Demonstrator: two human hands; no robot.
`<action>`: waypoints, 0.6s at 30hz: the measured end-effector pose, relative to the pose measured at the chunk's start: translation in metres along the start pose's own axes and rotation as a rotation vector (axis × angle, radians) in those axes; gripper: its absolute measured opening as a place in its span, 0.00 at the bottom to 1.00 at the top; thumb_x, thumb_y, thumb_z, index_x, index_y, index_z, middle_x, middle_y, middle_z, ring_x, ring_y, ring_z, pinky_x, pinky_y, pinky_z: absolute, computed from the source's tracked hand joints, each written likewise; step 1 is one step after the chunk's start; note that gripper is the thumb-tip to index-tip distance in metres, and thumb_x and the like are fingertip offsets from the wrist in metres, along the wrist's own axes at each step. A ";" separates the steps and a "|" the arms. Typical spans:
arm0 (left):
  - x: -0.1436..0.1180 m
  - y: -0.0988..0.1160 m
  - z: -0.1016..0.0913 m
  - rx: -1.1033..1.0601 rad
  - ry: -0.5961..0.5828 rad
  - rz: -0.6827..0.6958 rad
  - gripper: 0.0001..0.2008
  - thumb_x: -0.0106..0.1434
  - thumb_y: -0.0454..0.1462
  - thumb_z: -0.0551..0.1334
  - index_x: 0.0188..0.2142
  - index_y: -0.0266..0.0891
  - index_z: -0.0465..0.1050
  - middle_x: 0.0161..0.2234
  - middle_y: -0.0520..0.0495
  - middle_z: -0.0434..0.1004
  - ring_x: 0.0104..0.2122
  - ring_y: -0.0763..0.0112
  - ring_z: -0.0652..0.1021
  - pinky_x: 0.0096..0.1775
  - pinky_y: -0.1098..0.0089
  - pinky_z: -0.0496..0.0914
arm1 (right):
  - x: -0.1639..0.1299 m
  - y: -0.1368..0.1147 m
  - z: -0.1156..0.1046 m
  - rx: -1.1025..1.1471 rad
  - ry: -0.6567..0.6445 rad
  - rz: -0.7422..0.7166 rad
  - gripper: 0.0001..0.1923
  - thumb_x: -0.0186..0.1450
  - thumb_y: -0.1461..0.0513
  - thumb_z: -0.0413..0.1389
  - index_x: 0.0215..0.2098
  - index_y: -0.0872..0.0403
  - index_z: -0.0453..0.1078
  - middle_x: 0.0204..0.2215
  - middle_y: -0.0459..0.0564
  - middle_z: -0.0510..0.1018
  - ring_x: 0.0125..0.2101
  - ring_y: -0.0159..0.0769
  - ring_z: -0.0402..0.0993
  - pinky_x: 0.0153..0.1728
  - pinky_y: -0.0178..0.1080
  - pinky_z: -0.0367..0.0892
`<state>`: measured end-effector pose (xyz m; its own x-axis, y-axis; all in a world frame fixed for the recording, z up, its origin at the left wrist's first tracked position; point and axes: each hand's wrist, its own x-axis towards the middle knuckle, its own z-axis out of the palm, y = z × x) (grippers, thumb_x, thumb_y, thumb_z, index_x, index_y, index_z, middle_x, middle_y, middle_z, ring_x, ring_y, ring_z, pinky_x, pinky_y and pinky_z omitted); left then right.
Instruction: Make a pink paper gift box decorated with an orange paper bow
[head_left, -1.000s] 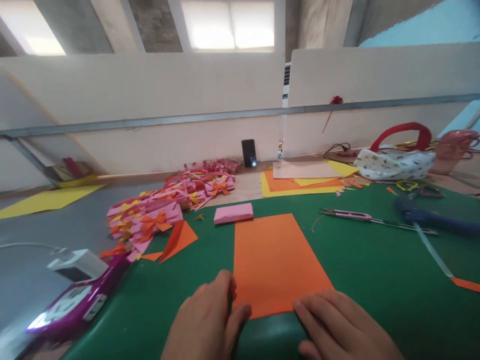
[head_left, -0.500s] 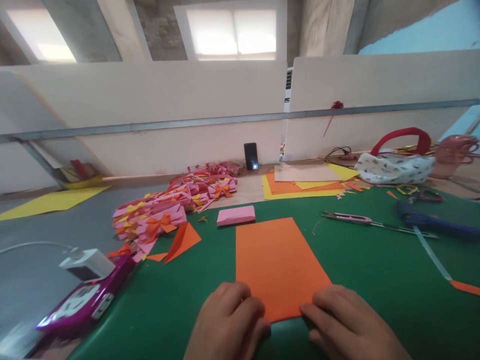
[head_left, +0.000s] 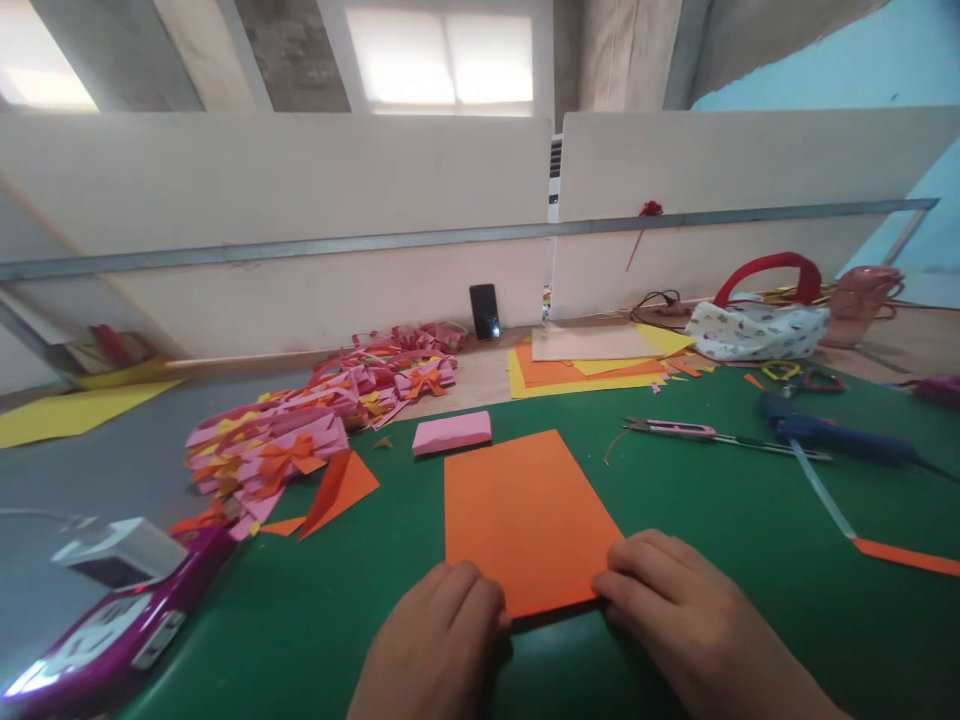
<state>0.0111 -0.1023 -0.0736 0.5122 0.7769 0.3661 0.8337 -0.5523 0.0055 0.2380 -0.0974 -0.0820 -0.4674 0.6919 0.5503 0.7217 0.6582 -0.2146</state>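
Note:
A sheet of orange paper [head_left: 521, 520] lies on the green work surface in front of me, a little askew. My left hand [head_left: 442, 640] has its fingers curled at the sheet's near left corner, the thumb mostly hidden. At the near right corner, my right hand [head_left: 671, 600] pinches the edge between thumb and fingers. Just beyond the sheet sits a flat pink block [head_left: 452, 433]. A folded orange paper piece [head_left: 341, 490] rests to the left of it.
Pink, orange and yellow paper bows [head_left: 300, 440] pile up at the left, near a purple power strip [head_left: 127, 625] with a white charger [head_left: 127, 555]. A blue glue gun [head_left: 840, 435] and pink-handled cutter [head_left: 667, 428] lie right. A phone [head_left: 484, 312] leans at the back.
The view has swung slightly to the right, so things appear further left. Both hands stay at the near corners of the orange paper, with the fingers slightly shifted.

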 end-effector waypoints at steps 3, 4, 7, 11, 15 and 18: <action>0.003 -0.001 -0.002 0.013 -0.043 -0.023 0.07 0.62 0.34 0.53 0.28 0.40 0.66 0.26 0.50 0.70 0.27 0.69 0.70 0.27 0.71 0.62 | 0.002 0.001 0.003 0.003 -0.006 -0.011 0.14 0.66 0.67 0.42 0.30 0.54 0.68 0.27 0.49 0.69 0.28 0.35 0.61 0.29 0.38 0.53; 0.004 -0.001 -0.003 0.011 -0.062 -0.023 0.06 0.62 0.35 0.54 0.28 0.40 0.66 0.27 0.50 0.70 0.27 0.69 0.70 0.27 0.71 0.62 | 0.003 0.002 0.003 0.005 -0.011 -0.010 0.14 0.66 0.67 0.42 0.29 0.54 0.67 0.26 0.49 0.69 0.28 0.35 0.60 0.29 0.38 0.53; 0.007 -0.001 -0.005 -0.009 -0.118 -0.020 0.07 0.60 0.41 0.57 0.28 0.40 0.66 0.28 0.50 0.71 0.28 0.68 0.71 0.27 0.71 0.63 | 0.005 0.004 0.006 0.003 -0.037 0.000 0.14 0.65 0.69 0.42 0.27 0.55 0.65 0.26 0.48 0.69 0.27 0.35 0.59 0.28 0.38 0.51; 0.011 0.001 -0.008 -0.052 -0.152 -0.117 0.10 0.62 0.37 0.52 0.26 0.41 0.67 0.28 0.51 0.72 0.29 0.70 0.72 0.27 0.73 0.62 | 0.009 0.006 0.005 -0.029 -0.092 0.022 0.12 0.65 0.69 0.43 0.27 0.54 0.64 0.26 0.48 0.68 0.27 0.36 0.58 0.28 0.38 0.50; 0.017 0.002 -0.010 -0.109 -0.199 -0.236 0.11 0.63 0.37 0.50 0.26 0.41 0.66 0.26 0.51 0.71 0.27 0.71 0.72 0.27 0.74 0.62 | 0.014 0.007 0.002 -0.073 -0.103 0.037 0.11 0.65 0.67 0.46 0.26 0.54 0.63 0.25 0.46 0.68 0.27 0.35 0.59 0.28 0.37 0.50; 0.020 0.003 -0.012 -0.117 -0.230 -0.297 0.10 0.62 0.36 0.51 0.25 0.41 0.65 0.25 0.51 0.71 0.27 0.70 0.72 0.26 0.74 0.61 | 0.017 0.007 0.003 -0.113 -0.096 0.047 0.11 0.64 0.68 0.47 0.24 0.54 0.63 0.23 0.45 0.68 0.25 0.35 0.59 0.27 0.37 0.49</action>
<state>0.0221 -0.0919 -0.0553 0.2965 0.9482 0.1143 0.9301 -0.3139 0.1910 0.2336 -0.0801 -0.0762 -0.4747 0.7501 0.4605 0.7941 0.5906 -0.1434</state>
